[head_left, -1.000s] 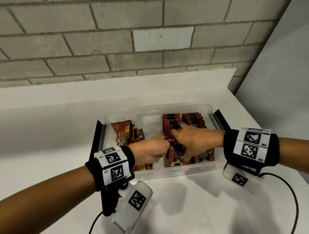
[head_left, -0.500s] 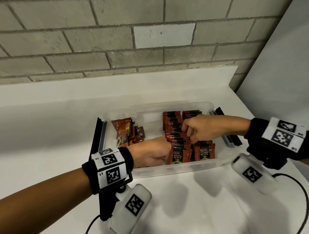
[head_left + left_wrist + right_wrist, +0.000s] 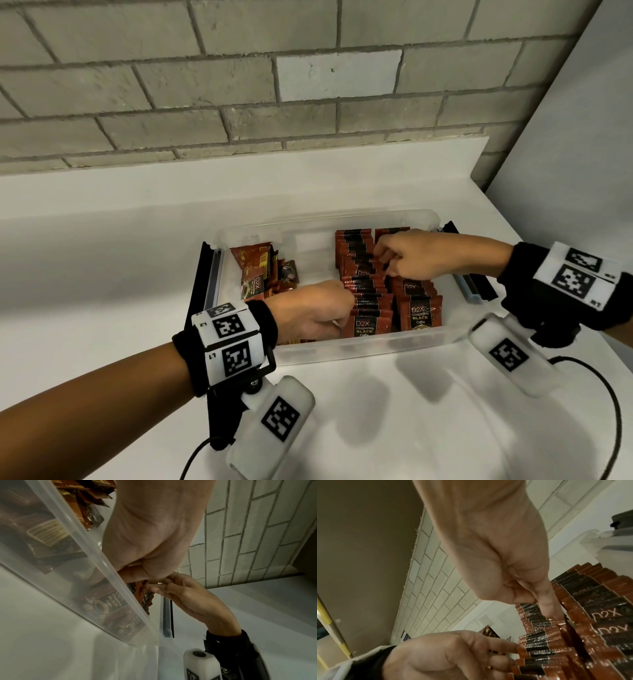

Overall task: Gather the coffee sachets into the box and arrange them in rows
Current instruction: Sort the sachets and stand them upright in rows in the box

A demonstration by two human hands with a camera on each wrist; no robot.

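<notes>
Your clear box (image 3: 342,349) sits mid-frame on the white surface (image 3: 376,428). It holds two upright rows of coffee sachets (image 3: 371,301) at right and a loose pile (image 3: 255,274) at left. Your left hand (image 3: 315,313), fingers curled, touches the near end of the left row. Your right hand (image 3: 414,255) pinches sachet tops farther back. Black lid clips flank the box; a brick wall (image 3: 239,85) stands behind.
</notes>
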